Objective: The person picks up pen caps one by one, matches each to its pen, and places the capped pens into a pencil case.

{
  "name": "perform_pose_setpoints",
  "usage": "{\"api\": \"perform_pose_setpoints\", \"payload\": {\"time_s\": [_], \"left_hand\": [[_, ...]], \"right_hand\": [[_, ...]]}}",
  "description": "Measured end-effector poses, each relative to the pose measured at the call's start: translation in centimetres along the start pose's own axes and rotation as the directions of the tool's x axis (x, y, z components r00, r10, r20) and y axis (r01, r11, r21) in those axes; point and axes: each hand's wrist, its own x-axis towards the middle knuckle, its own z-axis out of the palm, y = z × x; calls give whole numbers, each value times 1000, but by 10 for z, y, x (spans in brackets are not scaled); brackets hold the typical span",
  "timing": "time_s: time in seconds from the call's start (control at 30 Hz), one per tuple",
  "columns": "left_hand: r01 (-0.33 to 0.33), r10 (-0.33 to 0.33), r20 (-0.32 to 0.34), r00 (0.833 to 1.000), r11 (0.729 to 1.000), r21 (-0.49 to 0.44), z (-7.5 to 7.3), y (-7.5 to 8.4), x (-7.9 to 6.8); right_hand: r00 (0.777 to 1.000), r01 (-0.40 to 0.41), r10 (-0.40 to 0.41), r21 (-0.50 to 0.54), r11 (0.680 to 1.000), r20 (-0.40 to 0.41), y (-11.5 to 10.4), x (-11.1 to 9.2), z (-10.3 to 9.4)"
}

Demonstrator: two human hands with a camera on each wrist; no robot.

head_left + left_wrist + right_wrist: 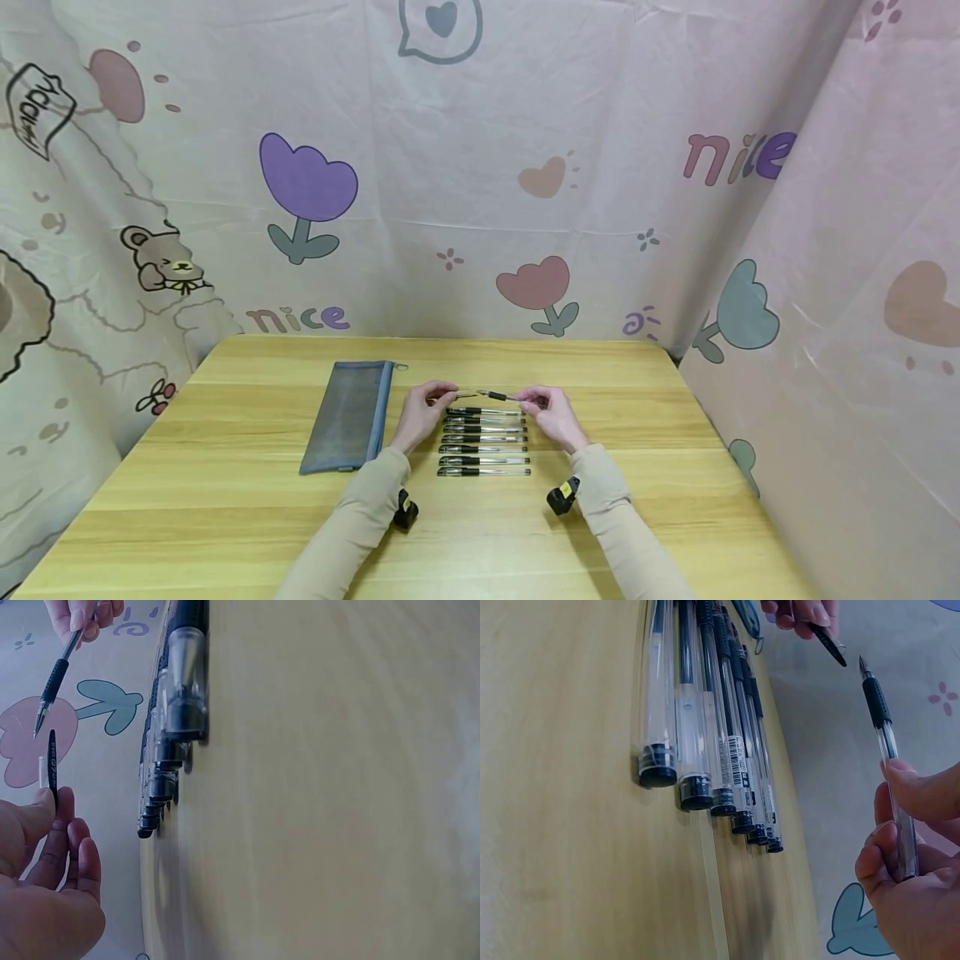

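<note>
My left hand [422, 413] pinches a black pen cap [52, 761] between thumb and fingers. Its clip side shows in the left wrist view. Opposite it, my right hand [553, 414] grips the clear barrel of an uncapped gel pen [877, 703] with a black rubber grip. The pen's bare metal tip points left at the cap, with a small gap between them. Below both hands, several capped gel pens [483, 449] lie side by side in a row on the table, their black caps to the left.
A grey mesh zip pouch [341, 417] with a blue edge lies flat left of the pens. The wooden table [600, 550] ends at a printed curtain [450, 275] behind. Black wrist cameras [563, 497] hang under both sleeves.
</note>
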Motion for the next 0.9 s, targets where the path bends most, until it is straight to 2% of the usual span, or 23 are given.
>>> {"api": "perform_pose_setpoints", "payload": {"time_s": [0.57,0.9], "left_hand": [[-43,43,34,998,999,3,-1,0,-2],[-46,46,52,998,999,12,-1,0,-2]], "right_hand": [[1000,12,-11,-31,999,25,2,1,2],[999,31,-28,-55,998,43,2,0,3]]}}
